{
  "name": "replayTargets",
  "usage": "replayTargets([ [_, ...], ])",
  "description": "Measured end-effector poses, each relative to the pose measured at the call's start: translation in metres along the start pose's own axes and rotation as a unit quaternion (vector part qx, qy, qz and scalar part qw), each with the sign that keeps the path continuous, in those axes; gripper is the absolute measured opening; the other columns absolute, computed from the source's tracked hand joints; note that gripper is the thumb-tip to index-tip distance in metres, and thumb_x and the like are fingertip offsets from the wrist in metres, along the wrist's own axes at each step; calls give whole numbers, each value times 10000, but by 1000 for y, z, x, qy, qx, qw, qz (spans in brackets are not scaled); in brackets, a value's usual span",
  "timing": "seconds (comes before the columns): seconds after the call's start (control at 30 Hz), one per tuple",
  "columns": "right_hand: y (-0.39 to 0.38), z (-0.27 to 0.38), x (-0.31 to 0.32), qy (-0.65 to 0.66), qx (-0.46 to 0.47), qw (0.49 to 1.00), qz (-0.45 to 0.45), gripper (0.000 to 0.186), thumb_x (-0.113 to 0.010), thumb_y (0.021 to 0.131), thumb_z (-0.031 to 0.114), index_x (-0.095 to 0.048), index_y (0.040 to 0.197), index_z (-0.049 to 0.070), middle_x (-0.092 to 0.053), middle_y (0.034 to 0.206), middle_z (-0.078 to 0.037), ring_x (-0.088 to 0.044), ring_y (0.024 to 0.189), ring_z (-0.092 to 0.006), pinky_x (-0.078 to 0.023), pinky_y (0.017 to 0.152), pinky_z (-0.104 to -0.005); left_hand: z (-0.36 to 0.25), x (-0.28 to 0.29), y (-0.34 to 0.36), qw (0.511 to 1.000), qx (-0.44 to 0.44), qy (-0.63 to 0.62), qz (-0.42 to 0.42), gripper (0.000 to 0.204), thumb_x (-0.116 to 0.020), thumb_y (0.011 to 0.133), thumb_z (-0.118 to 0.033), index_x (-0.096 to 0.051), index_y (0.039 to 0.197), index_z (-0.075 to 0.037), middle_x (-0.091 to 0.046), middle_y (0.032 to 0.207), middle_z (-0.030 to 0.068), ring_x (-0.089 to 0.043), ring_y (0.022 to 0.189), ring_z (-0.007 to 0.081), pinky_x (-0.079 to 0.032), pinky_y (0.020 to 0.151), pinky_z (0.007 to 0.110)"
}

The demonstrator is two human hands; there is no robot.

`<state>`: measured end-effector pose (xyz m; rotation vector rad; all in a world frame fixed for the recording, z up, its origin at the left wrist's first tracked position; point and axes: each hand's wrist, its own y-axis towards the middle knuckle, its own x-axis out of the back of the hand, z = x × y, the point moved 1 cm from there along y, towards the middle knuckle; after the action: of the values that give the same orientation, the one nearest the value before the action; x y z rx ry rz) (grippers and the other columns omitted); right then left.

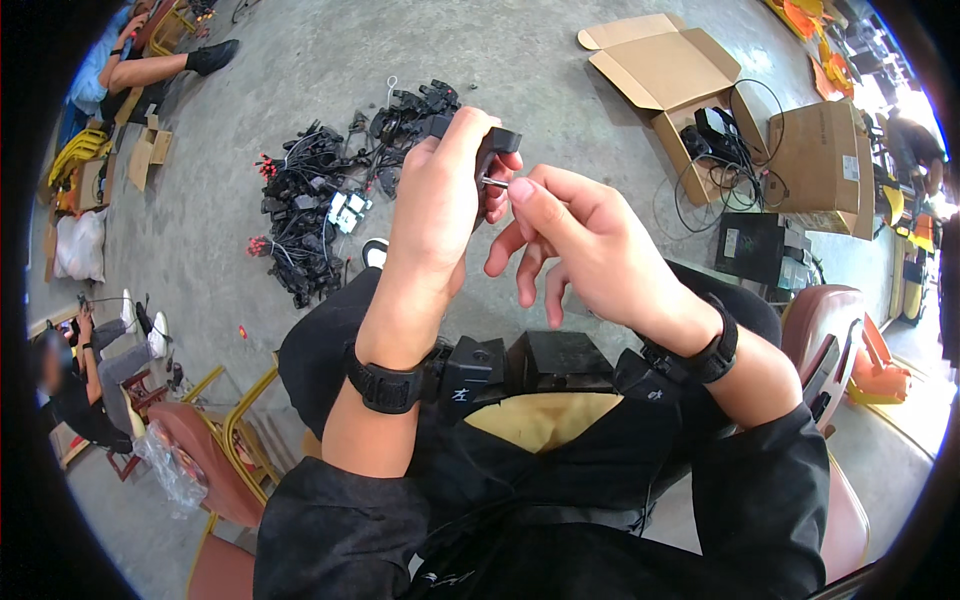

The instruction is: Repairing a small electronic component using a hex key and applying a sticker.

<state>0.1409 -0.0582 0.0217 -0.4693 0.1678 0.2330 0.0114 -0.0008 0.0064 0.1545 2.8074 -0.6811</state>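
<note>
My left hand [432,205] is wrapped round a black plastic part [500,142] and holds it up in front of me, over the grey floor. Its palm and fingers hide much of the part. Close by, my right hand [595,235] pinches a thin, shiny metal pin [493,182] between thumb and forefinger, its other fingers loosely curled. The pin points at the side of the black part; whether its tip is inside cannot be made out. Black straps circle both my wrists.
On the floor beyond my hands lies a heap of black devices with cables [300,215]. An open cardboard box [672,130] with black cables stands far right, beside another carton [812,165] and a black case [752,248]. Chairs [205,460] flank me; other people [95,385] sit at left.
</note>
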Motion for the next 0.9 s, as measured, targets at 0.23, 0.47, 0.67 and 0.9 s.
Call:
replayTargets([
  [0.23,0,1,3,237,-129,961,55,307,-476,1018,347,-536,975,49,-641,810,-88,-578,533,-125,-416,365,-232,-1,-3,-2,1000,6,7,-10,356,-575,881,-320,-613,695,-19,-527,581,19,-470,500,104,-377,494,248],
  [0.47,0,-9,1,132,-17,991,-8,337,-551,989,324,-589,818,37,-614,770,-44,-555,544,-90,-422,406,-223,-2,-2,-4,998,-10,56,7,294,-574,905,-304,-597,746,-58,-577,691,26,-510,584,109,-403,557,262],
  [0.67,7,-11,6,-356,405,828,-154,166,-704,871,212,-656,826,59,-605,876,-66,-610,616,-191,-490,489,-296,-2,-2,-4,999,-12,32,27,279,-572,899,-290,-582,724,-73,-559,678,15,-487,625,100,-388,602,253],
  [0.9,5,-4,10,-218,136,966,-41,265,-610,949,297,-619,866,46,-592,748,-77,-597,615,-174,-467,464,-285,-5,-1,-4,999,-14,25,14,295,-586,875,-298,-600,701,-60,-562,643,21,-481,560,96,-375,531,251],
])
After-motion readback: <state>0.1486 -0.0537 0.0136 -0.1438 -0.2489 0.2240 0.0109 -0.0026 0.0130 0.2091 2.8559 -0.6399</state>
